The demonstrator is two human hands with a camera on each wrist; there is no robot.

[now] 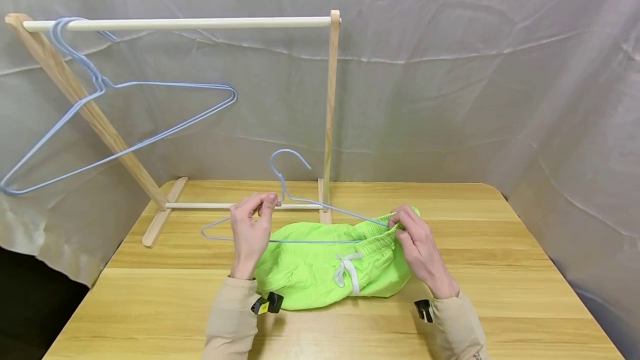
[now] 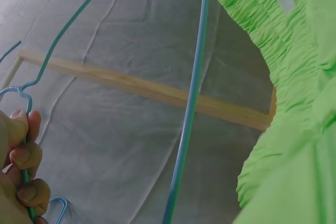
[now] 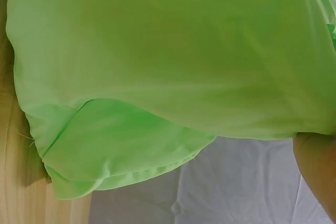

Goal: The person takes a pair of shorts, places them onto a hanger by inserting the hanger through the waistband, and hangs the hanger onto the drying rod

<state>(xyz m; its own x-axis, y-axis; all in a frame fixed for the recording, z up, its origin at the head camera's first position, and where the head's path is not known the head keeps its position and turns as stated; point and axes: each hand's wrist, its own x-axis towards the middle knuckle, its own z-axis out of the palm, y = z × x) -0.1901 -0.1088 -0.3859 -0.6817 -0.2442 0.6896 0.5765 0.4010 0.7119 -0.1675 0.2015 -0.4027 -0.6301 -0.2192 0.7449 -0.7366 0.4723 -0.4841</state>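
Note:
Bright green shorts (image 1: 310, 271) with an elastic waistband and a white drawstring bow (image 1: 347, 271) lie bunched on the table, the waist opening turned up to the right. A blue wire hanger (image 1: 320, 242) slants across them, its right end inside the waistband and its hook (image 1: 287, 151) pointing up. My left hand (image 1: 251, 232) grips the hanger's left shoulder just below the hook; in the left wrist view its fingers (image 2: 23, 156) curl round the wire. My right hand (image 1: 417, 243) pinches the waistband at its right end. Green cloth fills most of the right wrist view, hiding those fingers.
A wooden rack (image 1: 332, 104) with a white top rail (image 1: 180, 24) stands at the back left of the wooden table (image 1: 480, 249). More blue hangers (image 1: 165, 135) hang at the rail's left end. A grey cloth backdrop (image 1: 450, 88) encloses the table.

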